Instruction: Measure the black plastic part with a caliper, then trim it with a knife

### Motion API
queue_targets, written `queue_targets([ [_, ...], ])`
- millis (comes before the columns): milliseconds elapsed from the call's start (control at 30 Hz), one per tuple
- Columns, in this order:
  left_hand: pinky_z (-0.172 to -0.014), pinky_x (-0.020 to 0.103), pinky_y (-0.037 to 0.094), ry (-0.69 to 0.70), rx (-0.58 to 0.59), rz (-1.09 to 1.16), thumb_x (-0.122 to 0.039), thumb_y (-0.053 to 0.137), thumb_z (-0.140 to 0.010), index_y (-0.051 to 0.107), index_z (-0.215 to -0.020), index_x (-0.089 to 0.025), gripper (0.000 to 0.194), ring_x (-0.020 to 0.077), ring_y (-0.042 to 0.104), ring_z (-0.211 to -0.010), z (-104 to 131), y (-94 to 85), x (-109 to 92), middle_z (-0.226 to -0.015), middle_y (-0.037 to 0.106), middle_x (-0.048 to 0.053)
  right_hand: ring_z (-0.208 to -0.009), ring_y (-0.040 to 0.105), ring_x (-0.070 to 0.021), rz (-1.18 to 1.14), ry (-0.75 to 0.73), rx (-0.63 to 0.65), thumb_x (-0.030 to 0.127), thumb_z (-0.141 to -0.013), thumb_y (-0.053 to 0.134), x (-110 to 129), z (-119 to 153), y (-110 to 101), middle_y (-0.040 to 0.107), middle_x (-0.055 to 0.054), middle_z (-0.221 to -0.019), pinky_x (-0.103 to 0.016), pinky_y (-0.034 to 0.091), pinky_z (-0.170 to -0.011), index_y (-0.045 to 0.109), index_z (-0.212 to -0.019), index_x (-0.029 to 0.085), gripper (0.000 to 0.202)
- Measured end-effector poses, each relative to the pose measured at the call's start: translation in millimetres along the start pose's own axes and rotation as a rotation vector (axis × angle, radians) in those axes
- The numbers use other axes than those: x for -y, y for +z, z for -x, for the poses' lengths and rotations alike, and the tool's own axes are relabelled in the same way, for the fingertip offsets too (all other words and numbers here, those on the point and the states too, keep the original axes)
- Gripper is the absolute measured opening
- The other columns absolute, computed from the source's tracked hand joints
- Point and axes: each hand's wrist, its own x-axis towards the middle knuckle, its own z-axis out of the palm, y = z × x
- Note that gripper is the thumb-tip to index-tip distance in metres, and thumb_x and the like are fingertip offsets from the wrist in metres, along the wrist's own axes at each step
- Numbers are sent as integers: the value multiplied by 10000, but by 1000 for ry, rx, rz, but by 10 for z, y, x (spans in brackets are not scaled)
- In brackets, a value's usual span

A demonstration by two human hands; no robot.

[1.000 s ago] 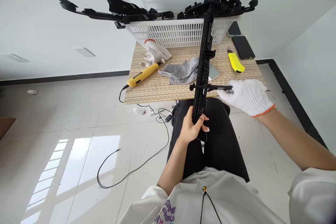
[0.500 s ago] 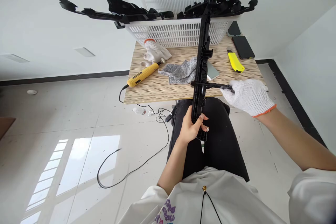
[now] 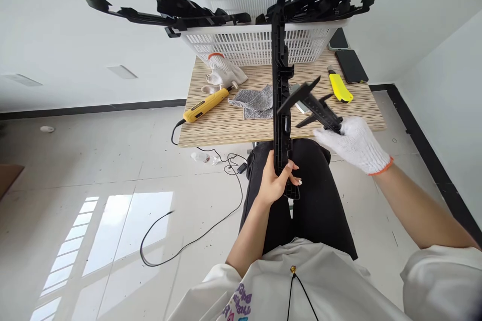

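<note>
My bare left hand (image 3: 276, 180) is closed round the lower end of a long black plastic trim part (image 3: 279, 65), which stands nearly upright in view above my lap, its far end in front of the white basket. In a white knitted glove, my right hand (image 3: 354, 143) grips a black caliper (image 3: 322, 113). The caliper's jaws point left and are spread apart; one jaw tip overlaps the trim part in view, and I cannot tell whether they touch. Behind the trim part, a grey cloth (image 3: 256, 101) lies on the wooden table (image 3: 226, 133).
A white plastic basket (image 3: 241, 45) holding several black trim parts (image 3: 188, 15) stands at the table's back. A yellow corded tool (image 3: 205, 106) and a white glove (image 3: 224, 72) lie left. At right are a yellow utility knife (image 3: 339, 88) and a black phone (image 3: 351, 66). A cable (image 3: 199, 238) crosses the floor.
The caliper, earlier seen edge-on across the trim part, has turned to show its flat side and spread jaws. My right hand has moved slightly right; the trim part's top has tilted left.
</note>
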Motion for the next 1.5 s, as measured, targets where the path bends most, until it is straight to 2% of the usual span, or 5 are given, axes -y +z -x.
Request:
queue_targets([
  [167,-671,318,674,-11,127,-115,-438,667,-972,481,-1074,-218,305,129,736,-631,26,-13,49,-926,690,-5,-591,402,-118,-268,-19,251,571,-826,673,190,-80,284,455,49,-586,-274,321,-568,490,-632,215,445],
  [433,-983,433,614,63,227,-93,-358,756,-929,516,-1325,-223,482,295,743,-1149,3,-52,56,-1165,727,98,-604,375,-104,-433,-69,107,507,-855,681,384,-438,297,446,53,-620,-274,294,-573,464,-665,213,413],
  [767,-538,239,599,15,71,32,-471,695,-957,476,-1358,-226,518,249,777,-926,0,-27,27,-1148,684,101,-627,518,-174,248,-146,-158,596,-973,477,291,-484,43,607,-36,-686,-298,294,-592,647,-871,187,455],
  [933,-494,204,543,24,56,29,-501,665,-971,472,-1398,-219,547,216,775,-857,-14,-27,23,-1134,705,107,-556,526,-192,615,-144,-122,488,-993,403,100,-346,-117,618,-73,-633,-306,233,-539,705,-922,149,460],
  [1500,-403,186,515,-26,2,3,-548,664,-951,463,-1116,-204,432,171,763,-647,-19,0,15,-1158,687,98,-639,635,-293,851,-121,-5,464,-996,333,-15,-86,13,693,-165,-680,-319,177,-567,735,-1021,144,514],
])
